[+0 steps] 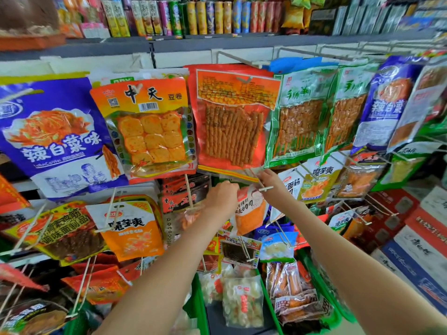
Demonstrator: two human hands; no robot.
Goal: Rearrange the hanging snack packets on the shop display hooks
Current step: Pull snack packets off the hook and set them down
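Shop rack (181,59), crowded with stock. Item: orange packet (249,215), hanging near hook (265,189) tip, between both hands. Left hand (221,197) curls on its top edge; right hand (268,181) pinches the hook. Risk: packet may slip off the tip into green bins (198,296).

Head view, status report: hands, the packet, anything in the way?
Left hand grips small orange packet by its top. Right hand on the hook wire, grip unclear. Large red packet hangs just above both hands, close.
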